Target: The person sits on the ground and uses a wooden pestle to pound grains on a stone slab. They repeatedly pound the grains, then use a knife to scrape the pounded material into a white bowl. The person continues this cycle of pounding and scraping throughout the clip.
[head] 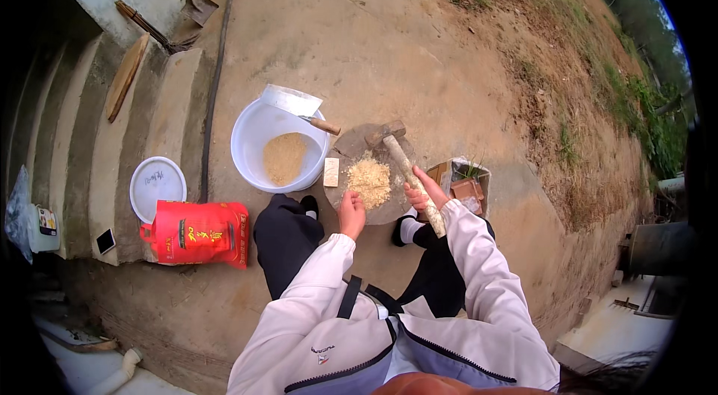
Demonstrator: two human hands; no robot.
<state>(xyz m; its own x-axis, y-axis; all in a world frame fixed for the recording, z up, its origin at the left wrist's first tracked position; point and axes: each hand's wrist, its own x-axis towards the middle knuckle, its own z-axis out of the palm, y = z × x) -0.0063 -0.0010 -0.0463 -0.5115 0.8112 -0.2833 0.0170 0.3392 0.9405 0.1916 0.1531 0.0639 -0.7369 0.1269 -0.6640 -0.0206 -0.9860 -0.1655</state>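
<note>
My right hand (425, 190) grips the pale wooden handle of a hammer (399, 154), whose blocky head lies over the far side of a round chopping block (376, 218). A pile of crumbled yellowish material (368, 182) covers the block's middle. My left hand (351, 213) is at the pile's near left edge, fingers curled; whether it pinches anything cannot be told. A small pale rectangular block (331, 172) lies on the left side of the chopping block. Left of it stands a white bucket (238, 140) with tan granules (285, 158) inside. A cleaver (291, 100) rests across the bucket's rim.
A red bag (196, 232) and a round white lid (158, 186) lie at left, by concrete steps (174, 98) holding a phone (105, 241) and a wooden board (128, 76). A box of brick pieces (468, 188) stands right of the chopping block. A hose (215, 81) runs beside the steps.
</note>
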